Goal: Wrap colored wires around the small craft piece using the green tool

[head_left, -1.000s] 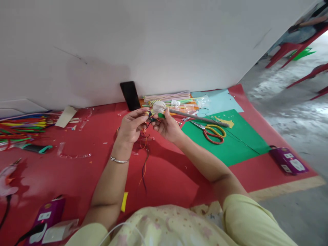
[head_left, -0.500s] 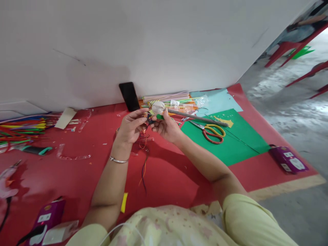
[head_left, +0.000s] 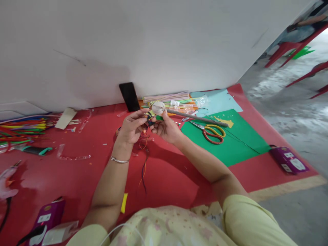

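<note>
My left hand [head_left: 132,128] and my right hand [head_left: 166,128] meet above a red mat [head_left: 77,174], fingertips pinching a small knot of coloured threads [head_left: 150,119] between them. Loose orange and dark thread ends [head_left: 144,164] hang from the knot down to the mat. A green bit shows by my right thumb. A pale round ball [head_left: 158,108] lies just behind the fingers; whether it touches them I cannot tell. A thin bangle sits on my left wrist.
Yellow-and-red scissors [head_left: 212,132] and a grey stick [head_left: 197,118] lie on green paper [head_left: 230,143] to the right. A black phone [head_left: 128,96] leans on the white wall. Coloured sticks [head_left: 23,128] lie far left, purple boxes [head_left: 287,159] right and front left.
My hands stay together on the thread knot, shifting only slightly. The view has barely moved.
</note>
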{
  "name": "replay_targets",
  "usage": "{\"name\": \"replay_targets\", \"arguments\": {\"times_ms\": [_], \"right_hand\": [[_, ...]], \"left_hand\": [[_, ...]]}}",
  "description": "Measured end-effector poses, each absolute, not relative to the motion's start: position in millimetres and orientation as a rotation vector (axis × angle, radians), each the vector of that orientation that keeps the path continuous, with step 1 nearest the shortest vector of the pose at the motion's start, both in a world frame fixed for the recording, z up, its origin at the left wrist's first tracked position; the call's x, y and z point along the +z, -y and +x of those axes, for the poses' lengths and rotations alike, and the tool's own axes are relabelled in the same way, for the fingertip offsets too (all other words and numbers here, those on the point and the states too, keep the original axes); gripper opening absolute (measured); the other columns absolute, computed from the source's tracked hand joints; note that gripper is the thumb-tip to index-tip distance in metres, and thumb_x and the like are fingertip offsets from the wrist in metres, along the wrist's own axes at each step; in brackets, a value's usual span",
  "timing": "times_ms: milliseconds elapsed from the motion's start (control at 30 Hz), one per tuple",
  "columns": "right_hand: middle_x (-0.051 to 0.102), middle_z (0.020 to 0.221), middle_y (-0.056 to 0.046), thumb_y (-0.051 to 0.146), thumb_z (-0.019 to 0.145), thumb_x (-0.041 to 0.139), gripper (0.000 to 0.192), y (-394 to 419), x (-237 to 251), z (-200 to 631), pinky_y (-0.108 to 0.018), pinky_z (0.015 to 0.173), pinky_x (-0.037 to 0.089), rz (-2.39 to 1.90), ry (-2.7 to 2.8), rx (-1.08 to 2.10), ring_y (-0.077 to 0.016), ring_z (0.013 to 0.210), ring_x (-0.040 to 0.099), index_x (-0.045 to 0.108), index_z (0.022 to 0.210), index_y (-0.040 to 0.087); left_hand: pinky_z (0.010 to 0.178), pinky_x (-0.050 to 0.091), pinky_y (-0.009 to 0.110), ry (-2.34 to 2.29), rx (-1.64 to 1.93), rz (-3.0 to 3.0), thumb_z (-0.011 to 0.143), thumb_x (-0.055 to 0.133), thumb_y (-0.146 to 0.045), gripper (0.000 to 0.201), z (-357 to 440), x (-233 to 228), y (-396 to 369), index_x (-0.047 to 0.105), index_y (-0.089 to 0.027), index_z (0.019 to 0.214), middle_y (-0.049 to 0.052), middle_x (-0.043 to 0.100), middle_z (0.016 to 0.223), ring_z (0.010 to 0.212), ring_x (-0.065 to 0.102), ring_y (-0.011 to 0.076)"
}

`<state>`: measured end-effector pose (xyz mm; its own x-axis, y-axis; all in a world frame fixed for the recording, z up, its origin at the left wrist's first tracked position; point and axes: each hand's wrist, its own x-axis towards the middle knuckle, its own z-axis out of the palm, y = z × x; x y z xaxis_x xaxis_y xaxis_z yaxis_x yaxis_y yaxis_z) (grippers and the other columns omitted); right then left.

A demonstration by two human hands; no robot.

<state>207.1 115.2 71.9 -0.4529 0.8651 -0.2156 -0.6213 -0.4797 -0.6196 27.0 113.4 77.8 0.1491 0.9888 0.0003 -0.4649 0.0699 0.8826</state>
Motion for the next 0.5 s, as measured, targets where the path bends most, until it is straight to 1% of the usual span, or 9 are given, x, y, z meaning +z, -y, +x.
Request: {"name": "replay_targets", "arguments": {"times_ms": [200,367,500], "right_hand": [[0.072,0.078,0.001,0.069,0.112,0.058,0.054,-116.5,66.4,206.3,-0.02,0.057,0.058,-0.625,0.585,2.019,-0.0119,0.066,0.07,0.072,0.091,0.021],[0.072,0.075,0.001,0.071,0.111,0.058,0.056,-115.9,65.7,206.4,-0.019,0.055,0.058,-0.604,0.525,2.046,-0.0119,0.065,0.071,0.073,0.091,0.02],[0.073,0.073,-0.001,0.072,0.11,0.059,0.06,-116.5,68.7,206.9,-0.02,0.055,0.06,-0.607,0.477,2.099,-0.0119,0.062,0.071,0.072,0.085,0.019]], "left_hand": [[0.06,0.061,0.028,-0.755,1.227,0.915,0.063,0.105,-0.023,0.053,26.8,80.5,-112.6,0.089,-0.024,0.113,0.005,0.085,0.09,0.068,0.075,0.0164],[0.058,0.061,0.027,-0.78,1.23,0.936,0.063,0.103,-0.02,0.054,28.1,81.2,-112.1,0.089,-0.023,0.114,0.006,0.087,0.094,0.065,0.074,0.0152],[0.061,0.063,0.028,-0.775,1.25,0.897,0.063,0.102,-0.02,0.05,28.8,81.8,-111.8,0.089,-0.021,0.111,0.007,0.087,0.093,0.068,0.076,0.016]]}}
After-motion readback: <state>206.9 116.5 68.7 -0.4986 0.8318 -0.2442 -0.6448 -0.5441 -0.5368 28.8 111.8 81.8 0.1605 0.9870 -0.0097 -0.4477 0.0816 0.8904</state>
